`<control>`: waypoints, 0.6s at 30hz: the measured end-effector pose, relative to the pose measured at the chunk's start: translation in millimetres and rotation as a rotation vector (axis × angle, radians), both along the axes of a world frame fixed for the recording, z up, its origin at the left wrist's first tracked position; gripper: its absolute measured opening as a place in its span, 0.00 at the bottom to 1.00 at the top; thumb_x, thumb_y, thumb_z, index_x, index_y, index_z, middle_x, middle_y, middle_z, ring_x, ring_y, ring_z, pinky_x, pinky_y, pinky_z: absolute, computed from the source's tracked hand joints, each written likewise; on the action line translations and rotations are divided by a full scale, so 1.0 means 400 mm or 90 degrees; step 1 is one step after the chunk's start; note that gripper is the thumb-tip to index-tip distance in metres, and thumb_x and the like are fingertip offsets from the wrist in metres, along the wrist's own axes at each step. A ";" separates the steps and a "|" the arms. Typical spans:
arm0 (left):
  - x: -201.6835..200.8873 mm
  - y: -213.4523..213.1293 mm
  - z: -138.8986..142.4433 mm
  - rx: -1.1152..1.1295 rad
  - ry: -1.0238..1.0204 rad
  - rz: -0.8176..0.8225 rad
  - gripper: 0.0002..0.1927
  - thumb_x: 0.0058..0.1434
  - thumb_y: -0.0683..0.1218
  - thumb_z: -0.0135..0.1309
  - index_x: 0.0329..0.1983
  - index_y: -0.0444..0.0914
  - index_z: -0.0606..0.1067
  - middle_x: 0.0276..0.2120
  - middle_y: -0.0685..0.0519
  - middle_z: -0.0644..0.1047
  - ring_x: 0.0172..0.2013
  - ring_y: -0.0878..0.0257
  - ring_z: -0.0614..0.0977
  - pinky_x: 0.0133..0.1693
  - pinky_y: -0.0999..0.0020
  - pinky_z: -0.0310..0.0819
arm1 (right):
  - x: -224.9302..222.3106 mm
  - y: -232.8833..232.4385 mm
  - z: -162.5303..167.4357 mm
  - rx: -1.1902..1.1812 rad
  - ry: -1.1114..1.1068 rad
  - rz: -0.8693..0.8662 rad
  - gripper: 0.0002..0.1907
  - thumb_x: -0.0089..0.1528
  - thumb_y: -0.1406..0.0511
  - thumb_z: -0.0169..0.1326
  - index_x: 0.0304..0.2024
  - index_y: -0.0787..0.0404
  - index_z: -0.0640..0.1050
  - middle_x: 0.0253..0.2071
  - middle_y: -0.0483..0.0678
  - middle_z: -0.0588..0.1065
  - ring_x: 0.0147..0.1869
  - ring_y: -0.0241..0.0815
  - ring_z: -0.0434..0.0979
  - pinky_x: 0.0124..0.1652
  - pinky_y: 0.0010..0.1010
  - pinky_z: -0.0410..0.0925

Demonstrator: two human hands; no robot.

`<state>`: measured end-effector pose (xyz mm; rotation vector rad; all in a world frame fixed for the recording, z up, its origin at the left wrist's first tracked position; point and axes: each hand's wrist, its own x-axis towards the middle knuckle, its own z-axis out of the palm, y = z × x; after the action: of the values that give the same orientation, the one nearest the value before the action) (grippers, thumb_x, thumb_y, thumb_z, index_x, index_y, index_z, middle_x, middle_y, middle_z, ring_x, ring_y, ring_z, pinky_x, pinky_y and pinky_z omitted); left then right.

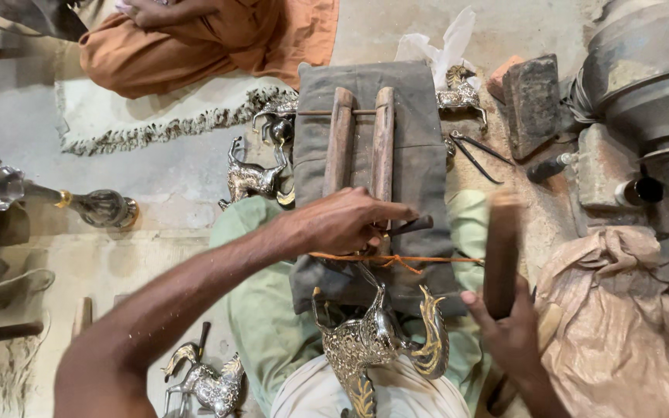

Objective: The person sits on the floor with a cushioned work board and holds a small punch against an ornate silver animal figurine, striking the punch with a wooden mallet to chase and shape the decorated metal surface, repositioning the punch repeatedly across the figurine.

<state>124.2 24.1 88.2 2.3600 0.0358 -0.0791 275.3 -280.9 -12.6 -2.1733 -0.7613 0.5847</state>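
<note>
Left hand (350,220) pinches a chisel (410,226) mid-frame | right hand (509,329) grips a wooden mallet (501,251), upright, lower right | metal deer figurine (377,340) lies below your left hand.

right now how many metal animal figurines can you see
5: one in the lap, one lower left, two left of the cloth, one behind it. More may be hidden.

A metal deer figurine (251,176) stands by the fringed rug (156,116) (pliers (474,155) lie opposite).
</note>
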 end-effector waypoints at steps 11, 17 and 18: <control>0.022 0.019 -0.010 0.012 0.040 -0.115 0.31 0.53 0.37 0.57 0.63 0.41 0.72 0.29 0.40 0.80 0.28 0.46 0.81 0.33 0.49 0.72 | -0.085 -0.063 -0.095 0.093 -0.083 -0.015 0.28 0.59 0.58 0.65 0.56 0.64 0.73 0.33 0.49 0.77 0.33 0.40 0.77 0.34 0.31 0.71; 0.014 0.042 0.000 -0.080 0.044 -0.081 0.34 0.53 0.35 0.58 0.65 0.42 0.69 0.27 0.45 0.79 0.24 0.54 0.79 0.30 0.52 0.70 | -0.069 -0.052 -0.080 0.083 -0.149 -0.012 0.35 0.56 0.60 0.67 0.64 0.59 0.71 0.34 0.51 0.77 0.34 0.38 0.78 0.34 0.32 0.71; 0.014 0.048 0.000 -0.100 0.043 -0.054 0.33 0.54 0.37 0.60 0.65 0.42 0.69 0.26 0.46 0.79 0.25 0.56 0.80 0.29 0.54 0.71 | -0.061 -0.047 -0.077 0.066 -0.127 -0.030 0.36 0.55 0.61 0.67 0.64 0.60 0.71 0.32 0.51 0.77 0.33 0.39 0.76 0.34 0.33 0.70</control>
<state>129.7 43.3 88.2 2.2017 -0.0365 -0.1954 251.0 -299.7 -43.6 -2.1680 -0.8247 0.3007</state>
